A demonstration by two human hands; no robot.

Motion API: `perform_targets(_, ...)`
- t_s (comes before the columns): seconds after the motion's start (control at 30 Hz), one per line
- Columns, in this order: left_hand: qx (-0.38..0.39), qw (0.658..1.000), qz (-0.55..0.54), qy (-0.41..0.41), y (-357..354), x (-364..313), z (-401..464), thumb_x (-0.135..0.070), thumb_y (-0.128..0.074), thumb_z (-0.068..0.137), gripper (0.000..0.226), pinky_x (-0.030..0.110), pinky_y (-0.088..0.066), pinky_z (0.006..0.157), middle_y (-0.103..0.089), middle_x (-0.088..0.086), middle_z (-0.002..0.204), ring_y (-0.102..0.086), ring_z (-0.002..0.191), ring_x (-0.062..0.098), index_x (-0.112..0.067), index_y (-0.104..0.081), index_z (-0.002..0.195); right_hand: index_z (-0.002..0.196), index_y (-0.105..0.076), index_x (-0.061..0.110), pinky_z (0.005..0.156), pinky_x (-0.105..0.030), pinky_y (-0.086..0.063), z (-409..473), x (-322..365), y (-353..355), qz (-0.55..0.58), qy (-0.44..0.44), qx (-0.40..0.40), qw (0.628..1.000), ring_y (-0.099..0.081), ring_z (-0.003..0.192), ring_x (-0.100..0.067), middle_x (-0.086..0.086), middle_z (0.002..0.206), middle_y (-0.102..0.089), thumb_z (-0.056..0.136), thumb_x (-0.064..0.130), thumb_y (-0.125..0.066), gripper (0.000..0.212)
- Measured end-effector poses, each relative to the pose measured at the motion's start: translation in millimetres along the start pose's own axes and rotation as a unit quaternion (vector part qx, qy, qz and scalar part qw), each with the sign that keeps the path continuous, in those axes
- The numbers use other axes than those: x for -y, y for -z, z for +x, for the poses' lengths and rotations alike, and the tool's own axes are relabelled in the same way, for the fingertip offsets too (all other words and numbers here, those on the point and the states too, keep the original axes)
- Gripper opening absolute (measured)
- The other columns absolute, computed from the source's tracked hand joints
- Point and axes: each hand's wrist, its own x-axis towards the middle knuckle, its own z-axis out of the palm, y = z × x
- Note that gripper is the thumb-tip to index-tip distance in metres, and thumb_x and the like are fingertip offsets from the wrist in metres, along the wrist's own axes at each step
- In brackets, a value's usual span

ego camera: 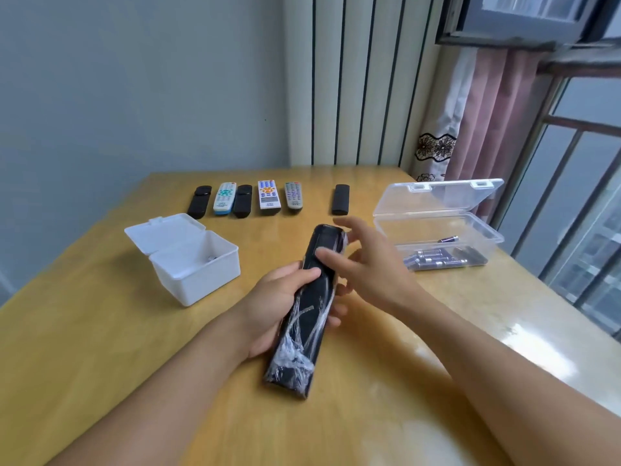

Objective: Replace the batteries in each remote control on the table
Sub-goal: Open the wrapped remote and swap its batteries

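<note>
My left hand grips a long black remote wrapped in clear plastic film, held above the table with its far end pointing away. My right hand hovers over the remote's far end, fingers spread, thumb touching its upper part, holding nothing. A row of several remotes lies at the back of the table, and one black remote lies apart to their right. Purple batteries lie in the clear box at the right.
An open white plastic box stands at the left with a small item inside. The clear box's lid stands open toward the window. The yellow wooden table meets the wall at the back and a barred window with a curtain at the right.
</note>
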Motion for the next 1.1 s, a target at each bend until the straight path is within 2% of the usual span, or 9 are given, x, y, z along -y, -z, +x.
perform_targets(0.1, -0.068, 0.992, 0.104, -0.027, 2.7, -2.7, 4.3, -0.017, -0.04, 0.107, 0.028, 0.035, -0.058, 0.054, -0.073, 0.018, 0.084, -0.067, 0.065, 0.03, 0.002, -0.058, 0.118, 0.149, -0.044, 0.023, 0.072, -0.03, -0.06, 3.7, -7.3, -1.3, -0.052, 0.042, 0.04, 0.997, -0.067, 0.093, -0.007, 0.009, 0.133, -0.056, 0.086, 0.043, -0.075, 0.074)
perform_targets(0.23, -0.093, 0.985, 0.143, -0.013, 3.2, -4.5, 3.0, -0.018, -0.032, 0.106, 0.038, 0.036, -0.057, 0.053, -0.069, 0.034, 0.092, -0.065, 0.058, 0.034, 0.009, -0.058, 0.115, 0.144, -0.053, 0.016, 0.067, -0.01, -0.048, 8.4, -8.1, 6.4, -0.061, 0.068, 0.091, 0.992, -0.068, 0.092, -0.003, 0.01, 0.125, -0.065, 0.082, 0.038, -0.08, 0.072)
perform_targets(0.33, -0.107, 0.978, 0.18, -0.012, 1.4, -2.5, 2.8, -0.017, -0.032, 0.105, 0.03, 0.042, -0.058, 0.059, -0.066, 0.037, 0.099, -0.066, 0.062, 0.036, 0.003, -0.055, 0.109, 0.135, -0.062, 0.018, 0.071, -0.02, -0.055, 6.8, -2.7, 6.8, -0.087, 0.08, 0.096, 0.988, -0.069, 0.086, -0.006, 0.008, 0.117, -0.071, 0.073, 0.055, -0.074, 0.074)
perform_targets(0.4, -0.111, 0.972, 0.207, -0.02, -0.2, -1.5, 4.3, -0.017, -0.033, 0.105, 0.025, 0.045, -0.059, 0.062, -0.065, 0.038, 0.102, -0.067, 0.064, 0.036, -0.001, -0.052, 0.107, 0.111, -0.071, 0.021, 0.074, -0.036, -0.059, 7.8, 0.7, 5.3, -0.109, 0.097, 0.1, 0.984, -0.069, 0.081, -0.015, 0.007, 0.097, -0.075, 0.072, 0.053, -0.07, 0.051)
perform_targets(0.47, -0.117, 0.968, 0.222, -0.023, -2.1, -0.4, 4.7, -0.018, -0.033, 0.105, 0.025, 0.044, -0.059, 0.062, -0.065, 0.035, 0.099, -0.067, 0.064, 0.035, -0.002, -0.05, 0.112, 0.097, -0.072, 0.022, 0.074, -0.038, -0.059, 7.8, 5.3, 6.7, -0.122, 0.112, 0.104, 0.981, -0.067, 0.076, -0.019, 0.005, 0.084, -0.074, 0.073, 0.05, -0.068, 0.037)
perform_targets(0.67, -0.104, 0.967, 0.232, -0.016, -3.3, -3.3, 3.4, -0.021, -0.032, 0.106, 0.027, 0.049, -0.059, 0.069, -0.064, 0.036, 0.1, -0.068, 0.066, 0.036, -0.004, -0.049, 0.116, 0.102, -0.074, 0.028, 0.068, -0.04, -0.059, 7.0, 13.7, 15.5, -0.173, 0.132, 0.103, 0.97, -0.069, 0.072, -0.014, 0.006, 0.079, -0.074, 0.071, 0.062, -0.062, 0.047)
perform_targets(0.77, -0.104, 0.969, 0.223, -0.015, -1.9, -3.3, 5.2, -0.021, -0.032, 0.107, 0.025, 0.046, -0.059, 0.066, -0.062, 0.029, 0.089, -0.067, 0.064, 0.034, -0.006, -0.05, 0.115, 0.108, -0.073, 0.03, 0.066, -0.037, -0.059, 6.3, 14.0, 13.4, -0.188, 0.158, 0.087, 0.965, -0.069, 0.069, -0.011, 0.007, 0.077, -0.074, 0.073, 0.058, -0.061, 0.047)
perform_targets(0.9, -0.102, 0.98, 0.171, -0.012, 1.0, -2.9, 5.3, -0.022, -0.033, 0.106, 0.027, 0.042, -0.057, 0.06, -0.063, 0.026, 0.082, -0.066, 0.06, 0.034, -0.006, -0.054, 0.108, 0.119, -0.074, 0.024, 0.073, -0.024, -0.06, 7.1, 10.8, 19.5, -0.162, 0.156, 0.087, 0.971, -0.071, 0.082, -0.004, 0.009, 0.095, -0.078, 0.079, 0.045, -0.078, 0.046)
perform_targets(1.1, -0.108, 0.983, 0.145, -0.016, 1.0, -0.1, 9.3, -0.025, -0.034, 0.107, 0.029, 0.038, -0.056, 0.055, -0.062, 0.02, 0.075, -0.062, 0.06, 0.032, -0.005, -0.055, 0.111, 0.115, -0.075, 0.024, 0.071, -0.024, -0.059, 5.7, 9.8, 16.6, -0.156, 0.161, 0.067, 0.972, -0.072, 0.082, -0.005, 0.01, 0.092, -0.077, 0.077, 0.041, -0.081, 0.043)
